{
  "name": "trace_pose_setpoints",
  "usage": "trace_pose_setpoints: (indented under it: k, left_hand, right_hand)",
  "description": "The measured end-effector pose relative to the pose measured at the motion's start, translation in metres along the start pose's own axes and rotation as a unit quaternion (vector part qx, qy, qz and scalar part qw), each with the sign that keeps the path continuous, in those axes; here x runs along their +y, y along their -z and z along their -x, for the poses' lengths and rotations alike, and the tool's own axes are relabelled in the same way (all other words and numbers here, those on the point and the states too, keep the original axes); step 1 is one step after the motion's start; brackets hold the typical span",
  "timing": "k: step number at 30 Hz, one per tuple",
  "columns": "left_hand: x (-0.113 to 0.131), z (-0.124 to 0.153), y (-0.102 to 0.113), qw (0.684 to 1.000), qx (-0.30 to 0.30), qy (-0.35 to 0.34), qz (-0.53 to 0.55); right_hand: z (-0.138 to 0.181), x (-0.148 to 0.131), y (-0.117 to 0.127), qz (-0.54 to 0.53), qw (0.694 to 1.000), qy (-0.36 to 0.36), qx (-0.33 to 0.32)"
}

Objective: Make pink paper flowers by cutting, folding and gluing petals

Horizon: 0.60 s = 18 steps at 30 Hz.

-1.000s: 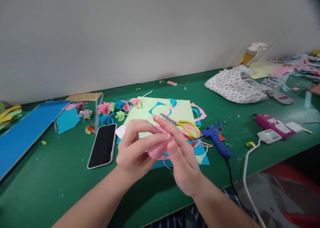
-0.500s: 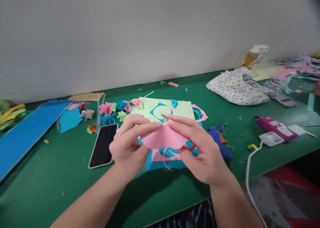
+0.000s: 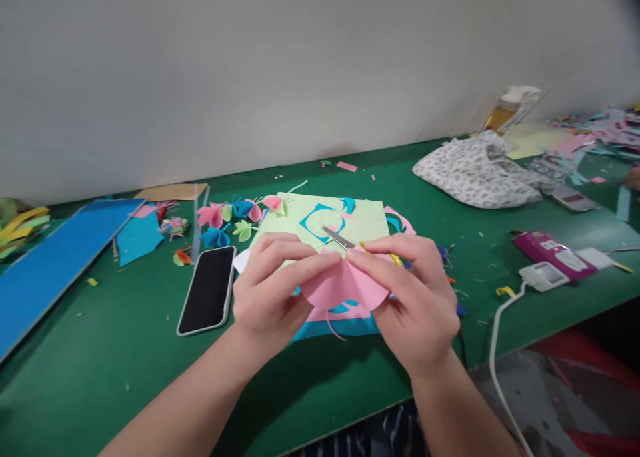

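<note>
Both my hands pinch a rounded pink paper piece (image 3: 345,287) held just above the green table (image 3: 100,370). My left hand (image 3: 273,293) grips its left upper edge with thumb and fingers. My right hand (image 3: 415,297) grips its right side, fingertips meeting the left hand's at the top. Under the paper lie blue and pink offcuts (image 3: 335,320) on a light green sheet (image 3: 320,220). Yellow-handled scissors (image 3: 343,240) lie just behind my fingers, mostly hidden by my right hand.
A black phone (image 3: 207,290) lies left of my hands. Small paper flowers (image 3: 235,217) sit behind it, a blue board (image 3: 55,257) at far left. To the right are a patterned cloth (image 3: 480,170), a magenta device (image 3: 547,253), a white adapter (image 3: 543,277) with cable, and a glue gun largely hidden.
My hands drew together at the top of the pink paper, which bent from a wide flat shape into a rounder fold. My right hand slid over the scissors and glue gun.
</note>
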<state>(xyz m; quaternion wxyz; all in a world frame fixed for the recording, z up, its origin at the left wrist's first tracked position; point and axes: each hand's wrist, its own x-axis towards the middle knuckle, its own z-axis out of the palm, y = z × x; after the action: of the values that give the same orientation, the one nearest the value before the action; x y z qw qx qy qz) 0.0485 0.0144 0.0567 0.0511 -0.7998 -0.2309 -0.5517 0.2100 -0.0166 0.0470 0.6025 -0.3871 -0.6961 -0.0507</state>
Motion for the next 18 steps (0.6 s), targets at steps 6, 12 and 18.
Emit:
trace_pose_setpoints:
  k: [6, 12, 18]
  left_hand:
    - [0.001, 0.002, 0.001, 1.0, 0.011, 0.008, -0.002]
    - [0.006, 0.008, 0.002, 0.998, 0.012, 0.051, 0.043]
    - [0.008, 0.007, 0.003, 0.995, 0.017, 0.054, 0.077]
  right_hand:
    - [-0.001, -0.001, -0.001, -0.023, 1.0, 0.013, -0.007]
    - [0.0, -0.008, -0.005, -0.092, 0.995, -0.019, 0.024]
    - [0.005, -0.012, -0.007, -0.133, 0.99, -0.046, 0.033]
